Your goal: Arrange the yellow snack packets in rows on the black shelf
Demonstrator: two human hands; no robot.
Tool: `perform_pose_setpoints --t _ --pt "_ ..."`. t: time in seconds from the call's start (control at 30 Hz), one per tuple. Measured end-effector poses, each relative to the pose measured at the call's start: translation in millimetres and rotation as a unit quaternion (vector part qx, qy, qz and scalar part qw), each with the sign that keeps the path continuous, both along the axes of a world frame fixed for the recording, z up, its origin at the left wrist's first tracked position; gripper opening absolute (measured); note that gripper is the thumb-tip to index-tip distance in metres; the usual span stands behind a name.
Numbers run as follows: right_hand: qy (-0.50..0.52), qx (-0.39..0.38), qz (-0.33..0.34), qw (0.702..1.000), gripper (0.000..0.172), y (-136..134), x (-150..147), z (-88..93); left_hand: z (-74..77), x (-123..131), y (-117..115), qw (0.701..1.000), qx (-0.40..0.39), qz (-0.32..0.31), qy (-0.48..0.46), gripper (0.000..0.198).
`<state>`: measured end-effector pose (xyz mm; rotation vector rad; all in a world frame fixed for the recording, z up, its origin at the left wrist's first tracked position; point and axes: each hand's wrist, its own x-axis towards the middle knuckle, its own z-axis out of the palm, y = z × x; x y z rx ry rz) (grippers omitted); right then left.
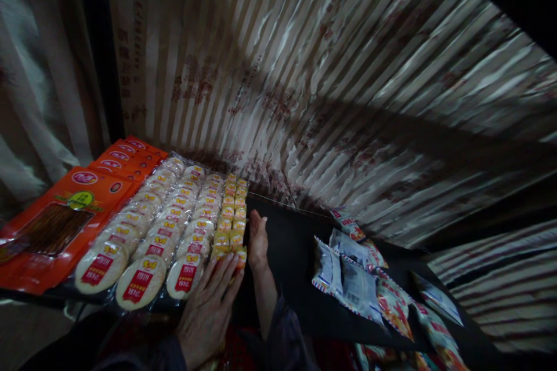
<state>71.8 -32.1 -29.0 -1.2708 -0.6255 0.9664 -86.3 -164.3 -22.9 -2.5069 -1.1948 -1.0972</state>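
Observation:
My left hand (209, 307) lies with its fingers stretched out over the near end of a double row of small yellow wrapped packets (226, 223). Its fingertips cover part of the nearest packets. My right hand (258, 240) stands on edge along the right side of that row, fingers extended; I cannot tell whether it touches the packets. Left of the packets run several rows of round, pale crackers in clear wrappers (141, 284) with red and yellow labels, overlapping one another. Neither hand grips anything.
Orange snack bags (73, 208) overlap at the left end of the black table (287, 255). Silver and red snack bags (361, 290) are scattered on the right, some near the front edge. Behind the table hangs a striped, printed plastic sheet (270, 81).

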Motion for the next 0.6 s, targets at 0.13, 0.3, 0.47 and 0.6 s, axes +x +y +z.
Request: perform_pose_setpoints --t 0.13,0.3,0.47,0.6 --pt "-0.006 0.004 -0.023 1.0 0.092 -37 8 -0.7 1.5 1 -14 1.0 0.022 -0.014 -0.001 0.049" --pt "-0.025 -0.007 -0.019 0.999 0.088 -83 7 -3.8 -26.5 17 -56 0.996 0.032 -0.028 -0.079 0.022" --pt "-0.069 -0.011 -0.039 0.997 0.082 -134 -13 1.9 -57.9 11 -110 0.996 -0.053 -0.048 -0.048 0.025" --pt "-0.144 -0.005 -0.043 0.989 0.062 -195 -43 2.4 -59.2 -16 -138 0.965 -0.258 -0.041 0.016 0.035"
